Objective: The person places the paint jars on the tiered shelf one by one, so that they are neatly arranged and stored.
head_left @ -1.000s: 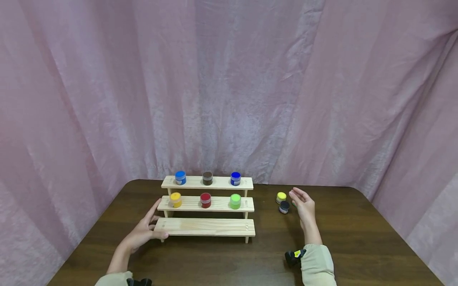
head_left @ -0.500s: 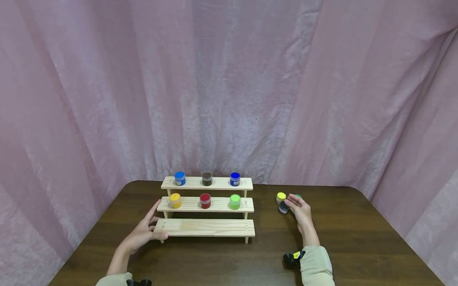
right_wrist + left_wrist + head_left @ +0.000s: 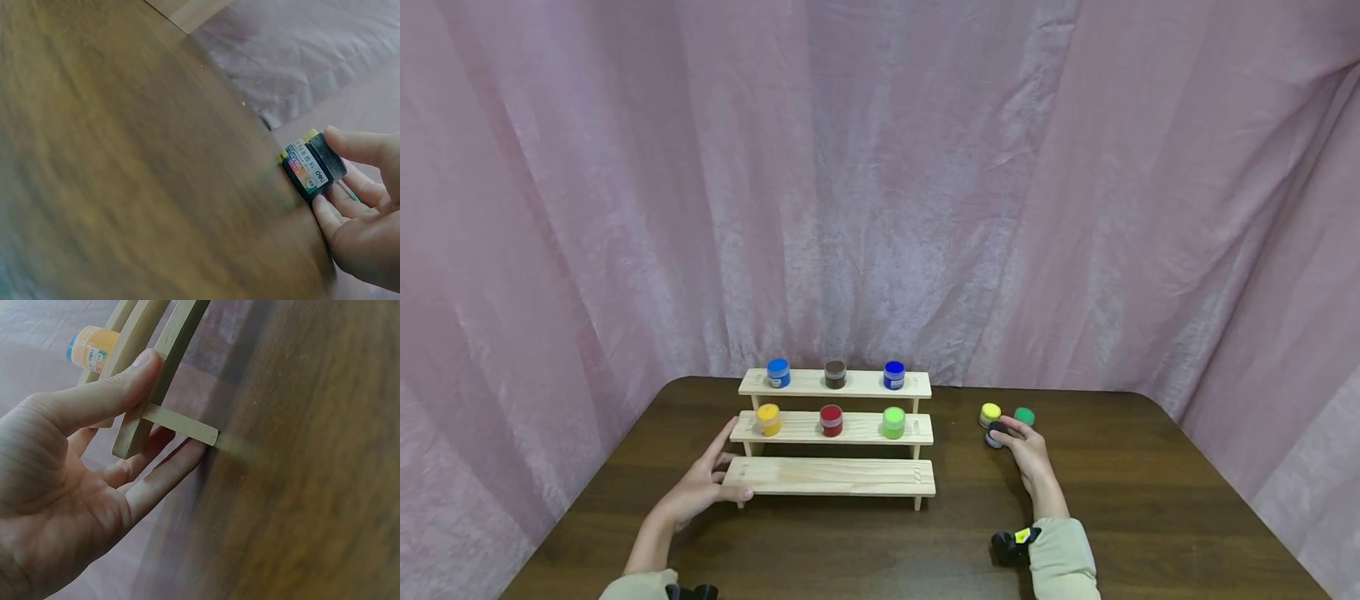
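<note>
A three-tier wooden display stand [image 3: 835, 477] stands on the table. My left hand [image 3: 696, 492] holds its left end, thumb on the lowest plank's front edge and fingers behind, as the left wrist view shows up close. At the right, my right hand [image 3: 1032, 457] pinches a black paint jar [image 3: 307, 167], thumb at the lid and fingers around the far side. Right beside that jar are a yellow-lidded paint jar [image 3: 989, 414] and a green-lidded one [image 3: 1024, 416].
On the top tier sit light blue [image 3: 778, 373], brown [image 3: 835, 374] and dark blue [image 3: 893, 375] paint jars. The middle tier bears orange-yellow [image 3: 768, 420], red [image 3: 831, 420] and light green [image 3: 893, 422] ones. A pink curtain [image 3: 880, 208] hangs behind the brown table [image 3: 1150, 500].
My right hand has come left and down from near the green-lidded jar to the black jar and taken hold of it. The green lid now shows fully. My left hand stays put.
</note>
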A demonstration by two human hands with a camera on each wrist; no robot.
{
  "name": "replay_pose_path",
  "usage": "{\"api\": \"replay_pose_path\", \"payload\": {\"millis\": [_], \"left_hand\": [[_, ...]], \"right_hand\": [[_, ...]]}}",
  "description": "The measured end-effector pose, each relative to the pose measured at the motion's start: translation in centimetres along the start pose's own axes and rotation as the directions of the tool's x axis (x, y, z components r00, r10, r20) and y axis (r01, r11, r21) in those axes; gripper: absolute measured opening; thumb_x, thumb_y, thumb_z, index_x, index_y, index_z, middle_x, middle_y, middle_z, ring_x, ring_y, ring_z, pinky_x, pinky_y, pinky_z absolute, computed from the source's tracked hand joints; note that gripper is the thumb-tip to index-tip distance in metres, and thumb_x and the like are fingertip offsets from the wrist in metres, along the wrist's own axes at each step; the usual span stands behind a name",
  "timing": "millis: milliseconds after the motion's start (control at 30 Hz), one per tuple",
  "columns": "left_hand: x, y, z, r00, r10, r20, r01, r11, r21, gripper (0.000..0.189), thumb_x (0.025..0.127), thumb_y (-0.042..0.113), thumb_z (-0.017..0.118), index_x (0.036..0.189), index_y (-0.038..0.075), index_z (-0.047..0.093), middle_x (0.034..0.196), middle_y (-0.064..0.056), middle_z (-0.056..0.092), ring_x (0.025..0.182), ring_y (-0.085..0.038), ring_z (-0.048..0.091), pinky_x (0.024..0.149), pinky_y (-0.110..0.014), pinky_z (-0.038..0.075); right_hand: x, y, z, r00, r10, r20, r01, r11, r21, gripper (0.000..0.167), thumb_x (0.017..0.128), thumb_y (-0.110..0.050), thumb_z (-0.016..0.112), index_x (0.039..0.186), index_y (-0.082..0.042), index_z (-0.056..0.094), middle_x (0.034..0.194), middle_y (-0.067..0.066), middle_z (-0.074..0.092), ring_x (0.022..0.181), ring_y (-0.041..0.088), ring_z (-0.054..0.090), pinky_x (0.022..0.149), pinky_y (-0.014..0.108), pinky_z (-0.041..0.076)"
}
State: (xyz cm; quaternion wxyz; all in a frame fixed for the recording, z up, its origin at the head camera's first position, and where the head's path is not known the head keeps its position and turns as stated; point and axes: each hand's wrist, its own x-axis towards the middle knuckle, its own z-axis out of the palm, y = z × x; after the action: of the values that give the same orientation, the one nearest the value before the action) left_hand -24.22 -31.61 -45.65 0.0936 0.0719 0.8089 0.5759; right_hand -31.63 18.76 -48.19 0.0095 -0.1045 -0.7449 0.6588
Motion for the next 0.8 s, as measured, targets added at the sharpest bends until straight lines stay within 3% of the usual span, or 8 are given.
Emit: {"api": "replay_pose_path", "payload": {"millis": [400,800], "left_hand": [[0.01,-0.14,-0.09,1.0,-0.008,-0.002,0.008,1.0,0.0,0.122,0.077,0.003,0.079,0.157,0.03,-0.008,0.138,-0.036,0.037,0.107,-0.033,0.06,0.085,-0.039,0.05],[0.01,0.02,0.04,1.0,-0.016,-0.006,0.016,1.0,0.001,0.123,0.076,0.004,0.08,0.157,0.031,-0.008,0.138,-0.036,0.036,0.107,-0.033,0.06,0.085,-0.04,0.05]], "right_hand": [[0.01,0.11,0.18,1.0,-0.004,-0.009,0.004,0.999,-0.045,0.061,0.089,-0.007,0.066,0.143,0.005,0.042,0.147,0.031,0.04,0.136,0.04,0.041,0.116,0.048,0.028],[-0.05,0.07,0.02,1.0,0.021,-0.013,-0.021,1.0,-0.002,0.06,0.09,-0.006,0.062,0.145,0.005,0.039,0.149,0.032,0.036,0.14,0.043,0.033,0.117,0.052,0.025]]}}
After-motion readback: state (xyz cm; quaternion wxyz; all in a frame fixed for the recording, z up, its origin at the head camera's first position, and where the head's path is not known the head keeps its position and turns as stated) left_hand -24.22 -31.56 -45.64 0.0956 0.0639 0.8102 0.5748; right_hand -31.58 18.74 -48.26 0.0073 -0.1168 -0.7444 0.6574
